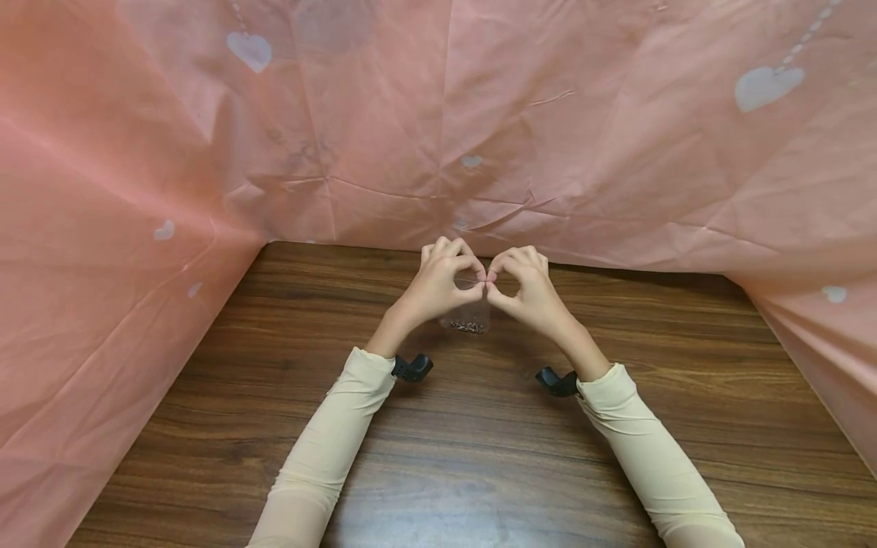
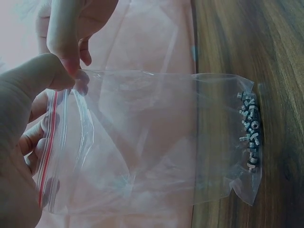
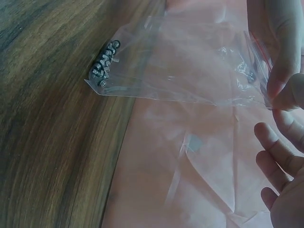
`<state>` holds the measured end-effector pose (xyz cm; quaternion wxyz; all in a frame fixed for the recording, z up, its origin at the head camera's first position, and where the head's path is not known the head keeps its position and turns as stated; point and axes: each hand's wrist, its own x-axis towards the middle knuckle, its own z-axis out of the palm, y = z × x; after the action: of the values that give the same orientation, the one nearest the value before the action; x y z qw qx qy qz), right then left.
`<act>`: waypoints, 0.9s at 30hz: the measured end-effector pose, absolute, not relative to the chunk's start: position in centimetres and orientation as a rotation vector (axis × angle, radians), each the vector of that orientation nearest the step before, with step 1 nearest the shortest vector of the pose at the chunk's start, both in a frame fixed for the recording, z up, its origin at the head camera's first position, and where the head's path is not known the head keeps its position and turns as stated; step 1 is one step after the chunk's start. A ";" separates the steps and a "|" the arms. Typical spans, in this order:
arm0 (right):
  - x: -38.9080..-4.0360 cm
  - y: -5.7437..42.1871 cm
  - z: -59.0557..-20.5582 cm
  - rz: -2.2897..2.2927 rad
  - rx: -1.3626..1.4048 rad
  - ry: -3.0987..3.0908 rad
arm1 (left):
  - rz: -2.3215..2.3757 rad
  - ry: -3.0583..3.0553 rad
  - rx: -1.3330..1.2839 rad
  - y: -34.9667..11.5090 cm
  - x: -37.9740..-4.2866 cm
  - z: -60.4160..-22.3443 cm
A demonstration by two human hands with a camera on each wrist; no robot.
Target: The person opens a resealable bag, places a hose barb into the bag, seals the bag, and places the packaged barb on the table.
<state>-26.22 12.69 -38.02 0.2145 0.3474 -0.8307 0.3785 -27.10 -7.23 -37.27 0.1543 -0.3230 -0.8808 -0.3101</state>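
A clear zip-lock bag (image 2: 142, 137) with a red line along its zip hangs from both hands. Several small metal screws (image 2: 250, 128) lie bunched along its bottom edge. My left hand (image 1: 438, 281) pinches the bag's zip end near the corner, its other fingers behind the clear plastic in the left wrist view. My right hand (image 1: 530, 293) pinches the same top corner, thumb against forefinger, its remaining fingers spread below in the right wrist view (image 3: 289, 166). The fingertips of both hands meet at that corner.
A dark wood-grain table (image 1: 425, 457) lies beneath the hands. Pink cloth (image 1: 384, 114) with pale hearts hangs behind it and along both sides, close beyond the fingers. Black wrist-worn devices (image 1: 413, 369) sit at both sleeve cuffs.
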 end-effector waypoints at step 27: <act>-26.0 12.6 -38.0 1.035 0.953 -2.346 | -0.852 -2.537 -0.912 -7.1 -26.9 -37.5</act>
<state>-26.02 12.58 -37.97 0.2018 0.3411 -0.8400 0.3707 -26.94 -7.08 -37.46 0.1567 -0.3185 -0.8862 -0.2978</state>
